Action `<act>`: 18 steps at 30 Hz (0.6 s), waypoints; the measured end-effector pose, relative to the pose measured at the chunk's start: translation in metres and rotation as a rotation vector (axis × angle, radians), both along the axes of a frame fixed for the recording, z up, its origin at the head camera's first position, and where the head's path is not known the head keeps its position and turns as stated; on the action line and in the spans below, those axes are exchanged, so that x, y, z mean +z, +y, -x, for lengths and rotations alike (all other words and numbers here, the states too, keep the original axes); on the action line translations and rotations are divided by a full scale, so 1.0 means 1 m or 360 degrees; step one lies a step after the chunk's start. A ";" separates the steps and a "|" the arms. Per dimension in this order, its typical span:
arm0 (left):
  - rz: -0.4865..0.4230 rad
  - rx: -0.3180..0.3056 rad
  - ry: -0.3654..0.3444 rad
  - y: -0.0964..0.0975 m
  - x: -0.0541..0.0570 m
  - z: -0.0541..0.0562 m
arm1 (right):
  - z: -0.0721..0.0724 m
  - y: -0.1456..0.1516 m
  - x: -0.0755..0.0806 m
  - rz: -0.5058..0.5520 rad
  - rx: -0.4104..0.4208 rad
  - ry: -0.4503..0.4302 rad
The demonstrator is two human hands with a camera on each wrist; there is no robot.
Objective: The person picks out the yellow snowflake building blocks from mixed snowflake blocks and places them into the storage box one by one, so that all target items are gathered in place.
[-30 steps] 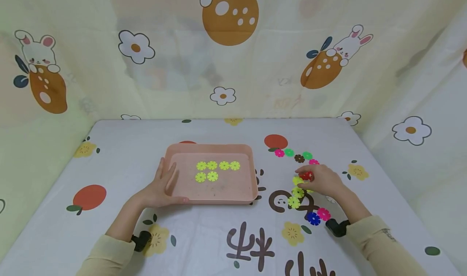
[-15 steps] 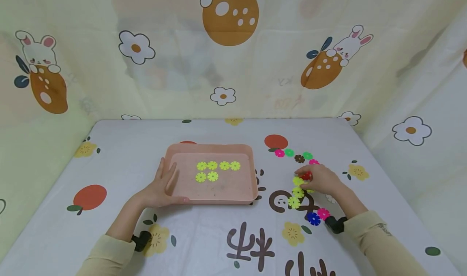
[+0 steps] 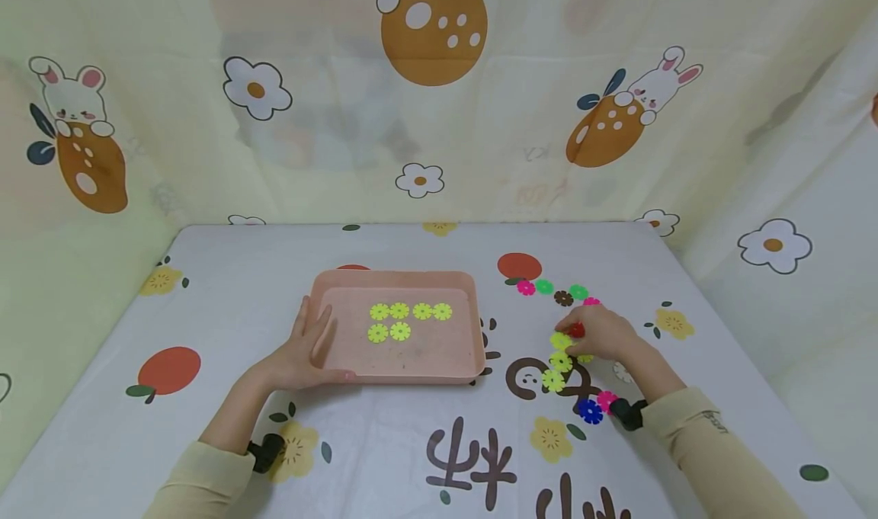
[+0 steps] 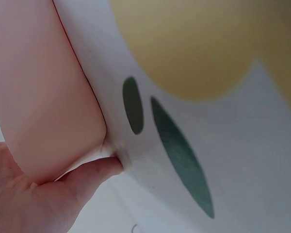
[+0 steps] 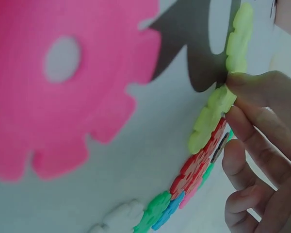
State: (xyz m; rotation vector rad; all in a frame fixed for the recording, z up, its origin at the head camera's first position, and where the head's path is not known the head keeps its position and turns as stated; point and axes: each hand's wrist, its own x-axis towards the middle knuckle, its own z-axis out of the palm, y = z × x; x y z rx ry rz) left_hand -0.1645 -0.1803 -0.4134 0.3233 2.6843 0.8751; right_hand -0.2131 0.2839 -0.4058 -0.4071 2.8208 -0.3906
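A shallow pink tray [image 3: 405, 366] holds several yellow snowflake discs [image 3: 399, 311] in two rows. My left hand [image 3: 298, 355] grips its near left corner, fingers over the left rim and thumb along the front wall. Close up in the left wrist view, the thumb [image 4: 94, 174] lies against the tray's outside corner. My right hand [image 3: 604, 336] is among loose discs right of the tray. Its thumb and index finger pinch a yellow disc [image 5: 211, 116], with another yellow disc [image 5: 237, 39] beside the thumb. A red disc [image 3: 577, 330] shows at the fingertips, partly hidden.
Pink, green and brown discs [image 3: 563, 298] curve behind the right hand. A blue disc [image 3: 591, 411] and a pink disc [image 3: 605, 402] lie near that wrist's black camera [image 3: 627, 414]. The white tablecloth [image 3: 384, 450] has printed fruit, flowers and characters. A patterned curtain [image 3: 329, 138] stands behind.
My right wrist and sleeve have shifted slightly left, while the fingertips stay at the same cluster of discs. Less red shows by the fingers. The left hand and tray have not moved.
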 end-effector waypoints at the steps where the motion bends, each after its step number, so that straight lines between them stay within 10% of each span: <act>1: 0.0000 -0.0001 0.0001 0.000 0.000 0.000 | 0.000 0.000 0.000 -0.0003 -0.0001 0.0002; 18: 0.0011 0.0001 -0.0011 0.000 -0.001 0.000 | 0.004 -0.003 -0.001 -0.0121 -0.0028 0.0034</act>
